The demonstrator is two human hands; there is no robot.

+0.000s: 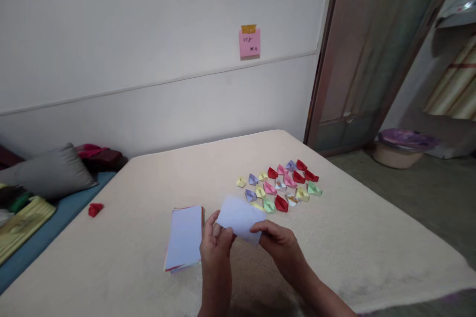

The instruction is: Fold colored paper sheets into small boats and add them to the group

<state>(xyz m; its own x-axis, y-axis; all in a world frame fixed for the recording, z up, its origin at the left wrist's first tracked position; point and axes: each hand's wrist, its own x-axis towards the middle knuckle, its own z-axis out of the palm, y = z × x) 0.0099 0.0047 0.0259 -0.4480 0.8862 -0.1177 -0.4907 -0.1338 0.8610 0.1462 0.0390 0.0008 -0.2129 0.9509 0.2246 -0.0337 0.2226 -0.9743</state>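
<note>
A pale blue sheet of paper (241,217) is held up between both hands above the cloth-covered surface. My left hand (217,242) grips its left edge, thumb on the near side and fingers around it. On the right side, my right hand (277,237) pinches the sheet between thumb and fingers. Just left of my hands lies a stack of coloured paper (185,237) with a blue sheet on top. Beyond the held sheet sit several small folded paper boats (281,203) in red, pink, yellow, green, blue and patterned paper, loosely in rows.
A lone red folded paper piece (95,209) lies near the left edge of the cream-covered surface (148,183). Farther left is a grey cushion (48,172). A pink note (250,43) is taped to the wall. A lined bin (401,148) stands on the floor at right.
</note>
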